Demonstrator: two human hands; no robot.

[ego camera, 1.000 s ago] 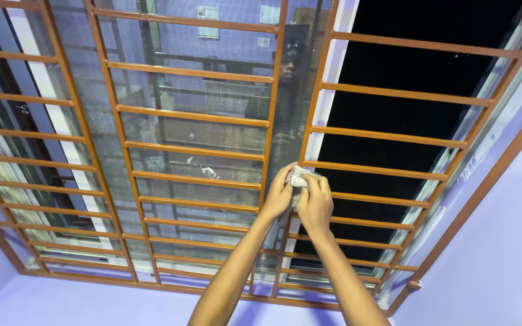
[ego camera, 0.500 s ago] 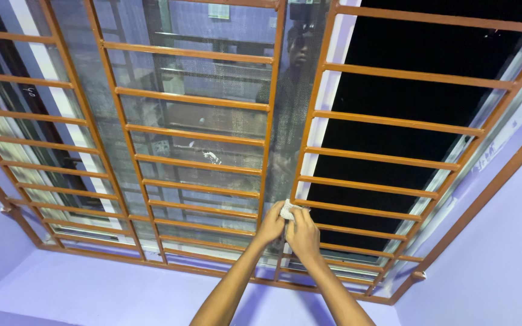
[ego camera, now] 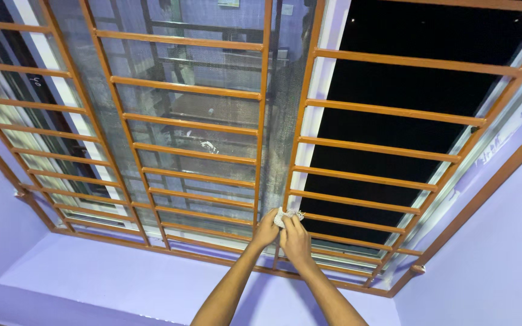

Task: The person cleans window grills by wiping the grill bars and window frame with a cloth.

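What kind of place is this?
Likely a room in a home, at a window by night: an orange metal grille over sliding panes, lilac walls, black sky outside. Both hands, left hand and right hand, press a cloth to a bar.

Lilac walls point(ego camera: 484, 241) frame an orange-barred window grille point(ego camera: 188, 87) (black night outside).

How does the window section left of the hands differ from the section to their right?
The left section has mesh and glass that reflects the lit room; the right section shows only black. The left hand and right hand press a pale cloth to the upright bar between them. Both sections sit behind the same orange bars.
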